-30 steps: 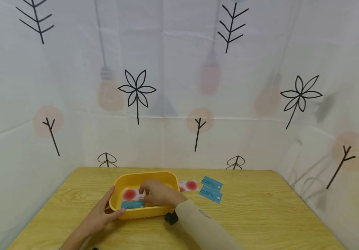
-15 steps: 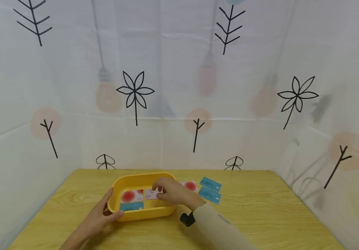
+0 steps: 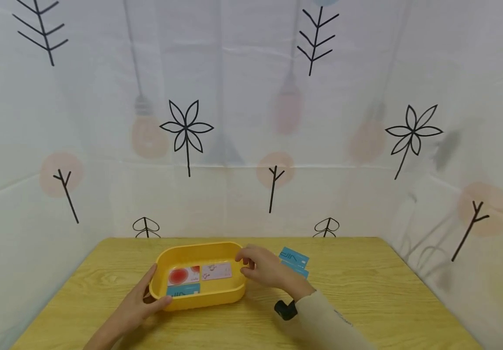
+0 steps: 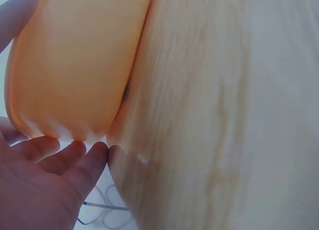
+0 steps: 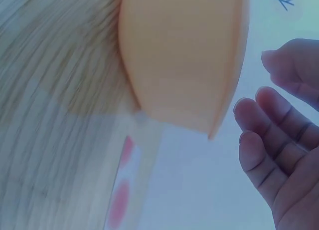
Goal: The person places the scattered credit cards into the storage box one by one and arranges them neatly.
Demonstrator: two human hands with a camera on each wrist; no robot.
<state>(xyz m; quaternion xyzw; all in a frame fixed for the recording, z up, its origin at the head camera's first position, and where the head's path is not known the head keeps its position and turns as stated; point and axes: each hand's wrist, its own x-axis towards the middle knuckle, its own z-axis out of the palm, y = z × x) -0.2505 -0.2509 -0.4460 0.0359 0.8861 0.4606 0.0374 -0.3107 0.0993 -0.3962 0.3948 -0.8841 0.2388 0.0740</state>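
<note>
A yellow plastic tray [image 3: 203, 302] stands on the wooden table. My left hand [image 3: 133, 306] grips its left end, thumb on the front rim and fingertips against the end wall [image 4: 75, 90]. Inside lie a card with a red circle [image 3: 183, 276], a blue card [image 3: 183, 290] and a pale pink card with small drawings [image 3: 216, 271]. At the tray's right end my right hand [image 3: 266, 267] hovers, fingers loosely bent and holding nothing. The right wrist view has these fingers apart from the tray wall [image 5: 184, 55]. Below them a red-circle card [image 5: 118, 202] lies on the table.
Two overlapping blue cards [image 3: 294, 256] lie on the table right of the tray, partly hidden by my right hand. A white printed curtain [image 3: 242, 204] rises behind the table [image 3: 365, 291] and along its sides.
My right hand has moved right and up out of the tray, leaving the pale pink card flat inside. It now covers the table card with red circles in the head view. The left hand keeps its grip.
</note>
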